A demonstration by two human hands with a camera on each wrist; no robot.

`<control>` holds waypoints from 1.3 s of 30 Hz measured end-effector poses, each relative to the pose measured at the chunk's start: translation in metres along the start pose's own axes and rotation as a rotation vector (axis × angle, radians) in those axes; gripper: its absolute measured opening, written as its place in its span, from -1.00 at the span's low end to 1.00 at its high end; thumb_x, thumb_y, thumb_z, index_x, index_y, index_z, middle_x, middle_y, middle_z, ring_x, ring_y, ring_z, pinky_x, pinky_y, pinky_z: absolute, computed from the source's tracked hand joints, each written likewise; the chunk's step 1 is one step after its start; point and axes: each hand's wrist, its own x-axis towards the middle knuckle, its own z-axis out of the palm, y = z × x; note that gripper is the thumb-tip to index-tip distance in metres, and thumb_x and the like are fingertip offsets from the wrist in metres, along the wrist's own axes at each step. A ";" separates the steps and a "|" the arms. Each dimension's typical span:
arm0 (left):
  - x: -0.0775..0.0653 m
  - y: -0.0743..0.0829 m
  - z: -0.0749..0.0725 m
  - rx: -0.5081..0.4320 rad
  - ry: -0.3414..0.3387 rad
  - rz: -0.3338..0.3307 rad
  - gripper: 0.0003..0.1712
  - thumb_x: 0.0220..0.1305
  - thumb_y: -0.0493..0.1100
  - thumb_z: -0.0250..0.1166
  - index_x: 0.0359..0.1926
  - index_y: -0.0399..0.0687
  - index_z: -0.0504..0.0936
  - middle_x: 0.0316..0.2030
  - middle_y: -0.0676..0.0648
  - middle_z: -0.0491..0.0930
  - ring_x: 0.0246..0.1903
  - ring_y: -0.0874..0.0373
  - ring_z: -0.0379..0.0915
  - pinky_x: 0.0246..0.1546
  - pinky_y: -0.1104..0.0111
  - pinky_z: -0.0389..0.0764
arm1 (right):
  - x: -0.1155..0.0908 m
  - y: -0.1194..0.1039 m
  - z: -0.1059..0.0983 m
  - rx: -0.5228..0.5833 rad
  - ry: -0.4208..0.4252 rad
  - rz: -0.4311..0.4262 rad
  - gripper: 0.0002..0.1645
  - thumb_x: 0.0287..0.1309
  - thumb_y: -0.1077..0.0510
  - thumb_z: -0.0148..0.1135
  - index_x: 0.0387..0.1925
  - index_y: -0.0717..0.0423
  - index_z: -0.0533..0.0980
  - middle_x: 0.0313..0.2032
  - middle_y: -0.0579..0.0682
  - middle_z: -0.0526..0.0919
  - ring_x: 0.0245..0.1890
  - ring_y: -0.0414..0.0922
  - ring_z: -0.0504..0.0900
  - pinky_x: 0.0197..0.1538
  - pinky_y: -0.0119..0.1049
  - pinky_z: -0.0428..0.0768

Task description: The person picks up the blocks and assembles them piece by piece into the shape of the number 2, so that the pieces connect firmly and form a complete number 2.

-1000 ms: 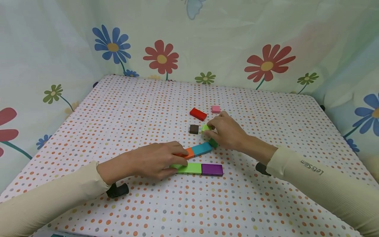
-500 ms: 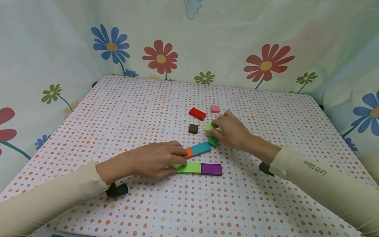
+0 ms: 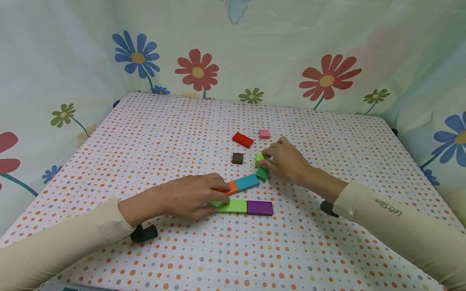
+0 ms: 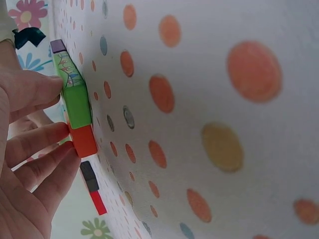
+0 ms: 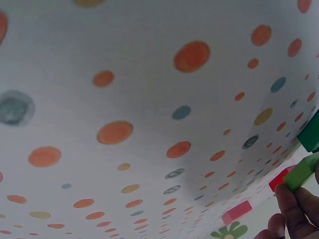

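My left hand (image 3: pixel 193 196) holds the left end of a light green block (image 3: pixel 236 206) between thumb and a finger. Other fingertips rest on an orange block (image 4: pixel 84 141) just beyond it. A purple block (image 3: pixel 260 208) continues the light green one, and a blue block (image 3: pixel 248 182) continues the orange one, so the two rows spread apart rightward. My right hand (image 3: pixel 285 159) pinches a small light green block (image 5: pixel 301 171), its far side hidden by the fingers. That block is right at a dark green block (image 3: pixel 262 173), which lies by the blue block's right end.
Beyond the hands lie a dark brown block (image 3: pixel 238 158), a red block (image 3: pixel 242 140) and a pink block (image 3: pixel 264 134). The table (image 3: pixel 164 133) wears a dotted cloth. A flowered curtain (image 3: pixel 269 48) hangs behind and beside it.
My right hand has moved slightly right with the small light green block, bringing it from the dark brown block toward the dark green one. The left hand has stayed put.
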 end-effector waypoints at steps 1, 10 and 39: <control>0.000 0.000 0.000 0.000 0.001 0.002 -0.73 0.34 -0.16 0.29 0.05 0.10 0.69 0.16 -0.01 0.58 0.17 0.12 0.43 0.21 0.28 0.51 | 0.000 0.000 0.000 0.001 0.000 0.001 -0.53 0.30 -0.01 0.36 0.08 0.25 0.65 -0.03 0.16 0.73 -0.02 0.08 0.43 0.00 -0.03 0.47; 0.000 -0.001 0.000 -0.007 -0.005 -0.012 -0.72 0.34 -0.15 0.30 0.05 0.14 0.69 0.18 0.00 0.57 0.16 0.14 0.42 0.19 0.29 0.52 | -0.001 0.003 0.001 -0.016 -0.003 0.003 -0.53 0.32 0.00 0.34 0.09 0.25 0.64 0.00 0.17 0.72 -0.03 0.08 0.43 0.00 -0.04 0.46; 0.001 -0.003 0.000 -0.003 -0.008 0.001 -0.71 0.34 -0.15 0.30 0.06 0.12 0.69 0.19 -0.03 0.57 0.19 0.12 0.43 0.22 0.28 0.51 | -0.001 0.012 0.006 0.019 -0.017 -0.014 -0.58 0.30 0.09 0.37 0.09 0.24 0.65 -0.04 0.15 0.72 -0.04 0.05 0.41 -0.03 -0.07 0.48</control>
